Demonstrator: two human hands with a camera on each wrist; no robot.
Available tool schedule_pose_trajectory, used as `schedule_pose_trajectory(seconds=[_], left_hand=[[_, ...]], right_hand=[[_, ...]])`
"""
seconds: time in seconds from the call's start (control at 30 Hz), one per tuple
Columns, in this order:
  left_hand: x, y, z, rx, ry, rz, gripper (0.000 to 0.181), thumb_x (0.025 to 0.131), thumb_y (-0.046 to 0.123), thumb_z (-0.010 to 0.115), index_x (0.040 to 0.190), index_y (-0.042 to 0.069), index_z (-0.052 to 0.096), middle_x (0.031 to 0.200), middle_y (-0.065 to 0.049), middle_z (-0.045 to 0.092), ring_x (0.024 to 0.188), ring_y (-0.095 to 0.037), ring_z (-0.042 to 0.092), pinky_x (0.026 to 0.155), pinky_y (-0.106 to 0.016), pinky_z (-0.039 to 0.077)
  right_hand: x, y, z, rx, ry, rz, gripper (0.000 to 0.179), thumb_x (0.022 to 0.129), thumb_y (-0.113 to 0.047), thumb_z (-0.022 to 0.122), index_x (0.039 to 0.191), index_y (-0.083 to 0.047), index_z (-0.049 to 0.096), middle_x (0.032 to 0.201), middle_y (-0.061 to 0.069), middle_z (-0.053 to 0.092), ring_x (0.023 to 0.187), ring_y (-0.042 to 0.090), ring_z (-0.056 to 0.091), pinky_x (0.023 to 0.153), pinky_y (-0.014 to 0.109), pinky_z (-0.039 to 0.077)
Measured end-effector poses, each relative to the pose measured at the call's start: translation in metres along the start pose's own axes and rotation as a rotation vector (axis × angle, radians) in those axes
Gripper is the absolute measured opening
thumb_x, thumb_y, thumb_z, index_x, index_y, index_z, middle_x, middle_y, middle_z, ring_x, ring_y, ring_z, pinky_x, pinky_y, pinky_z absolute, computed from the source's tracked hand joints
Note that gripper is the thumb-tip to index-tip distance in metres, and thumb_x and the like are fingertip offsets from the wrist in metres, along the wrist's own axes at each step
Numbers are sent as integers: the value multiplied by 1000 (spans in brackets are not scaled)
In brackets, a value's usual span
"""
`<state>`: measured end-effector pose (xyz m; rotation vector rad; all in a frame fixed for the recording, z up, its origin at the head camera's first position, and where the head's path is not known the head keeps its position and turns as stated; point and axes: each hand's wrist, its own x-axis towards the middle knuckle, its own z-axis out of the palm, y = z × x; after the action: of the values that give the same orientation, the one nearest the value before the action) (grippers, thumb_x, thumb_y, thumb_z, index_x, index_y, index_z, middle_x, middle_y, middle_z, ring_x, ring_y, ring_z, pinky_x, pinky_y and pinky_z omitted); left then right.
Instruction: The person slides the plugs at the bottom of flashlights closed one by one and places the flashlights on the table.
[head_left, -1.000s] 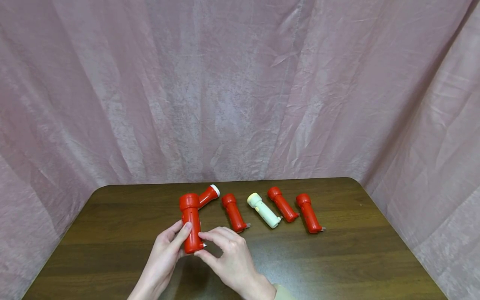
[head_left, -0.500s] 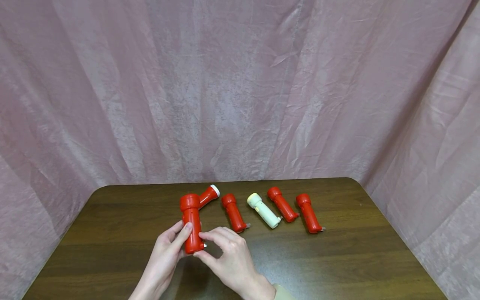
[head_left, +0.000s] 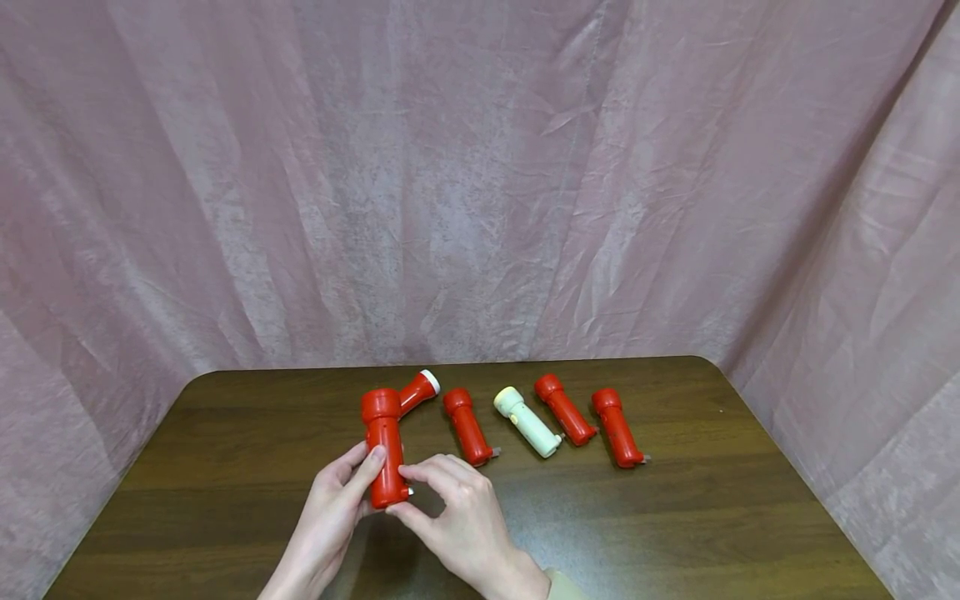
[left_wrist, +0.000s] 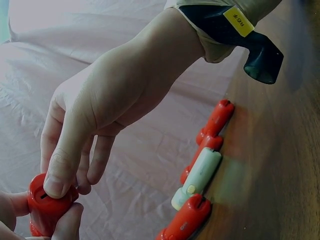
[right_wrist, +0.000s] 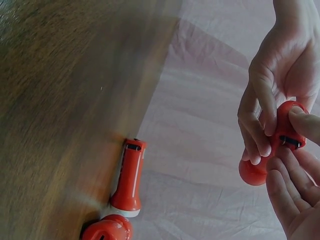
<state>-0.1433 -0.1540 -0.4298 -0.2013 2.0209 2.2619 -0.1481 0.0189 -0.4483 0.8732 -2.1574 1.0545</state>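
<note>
My left hand (head_left: 333,492) grips a red flashlight (head_left: 386,446) around its barrel, thumb along the front, head end up. At the tail end, my right hand (head_left: 467,518) pinches with thumb and forefinger, beside a small pale tab sticking out. In the left wrist view the right thumb presses on the flashlight's slotted end face (left_wrist: 42,197). A dark slot on the side of the tail (right_wrist: 290,142) shows in the right wrist view, with the right fingers just beneath it. The left fingers wrap the barrel there, hiding part of it.
Behind the held flashlight lies a red flashlight with a white rim (head_left: 420,392). To its right, in a row, are a red flashlight (head_left: 468,429), a pale green one (head_left: 531,425) and two further red ones. The brown wooden table (head_left: 675,533) ends at a pink curtain (head_left: 480,183).
The held flashlight has shifted very slightly to the right. Both hands keep the same hold, and the flashlights on the table stay where they were.
</note>
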Motion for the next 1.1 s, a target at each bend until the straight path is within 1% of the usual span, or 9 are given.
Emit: schedule_pose_trajectory(seconds=[0.3, 0.47, 0.67, 0.83, 1.1], left_hand=[[0, 0, 1, -6, 0, 11, 50, 109, 19, 55, 152, -6, 46, 104, 4, 74, 89, -10, 75, 79, -24, 63], [0, -1, 1, -3, 4, 7, 50, 109, 19, 55, 152, -6, 46, 106, 3, 74, 90, -10, 75, 79, -24, 63], [0, -1, 2, 16, 7, -2, 50, 109, 22, 55, 152, -5, 47, 106, 1, 73, 90, -15, 76, 79, -25, 63], [0, -1, 2, 33, 17, -13, 49, 109, 23, 56, 149, -3, 50, 106, 1, 74, 91, -13, 75, 80, -25, 62], [-1, -1, 2, 35, 24, -8, 46, 109, 24, 57, 146, -3, 54, 103, 3, 73, 91, -11, 72, 80, -25, 62]], right_hand=[[0, -1, 0, -19, 8, 0, 34, 77, -20, 94, 106, -14, 78, 95, -4, 79, 87, 8, 73, 83, 12, 57], [0, -2, 0, -28, 12, 1, 33, 77, -22, 95, 105, -15, 78, 94, -5, 79, 87, 7, 72, 82, 12, 56], [0, -2, 0, -34, 18, 5, 34, 77, -24, 95, 105, -15, 78, 93, -6, 79, 86, 6, 72, 81, 12, 56], [-1, -2, 0, -42, 19, 7, 34, 76, -24, 95, 104, -16, 78, 93, -6, 79, 86, 6, 72, 81, 13, 56], [-2, -2, 2, -48, 27, 4, 35, 76, -25, 96, 104, -16, 77, 93, -7, 78, 85, 7, 72, 80, 12, 56]])
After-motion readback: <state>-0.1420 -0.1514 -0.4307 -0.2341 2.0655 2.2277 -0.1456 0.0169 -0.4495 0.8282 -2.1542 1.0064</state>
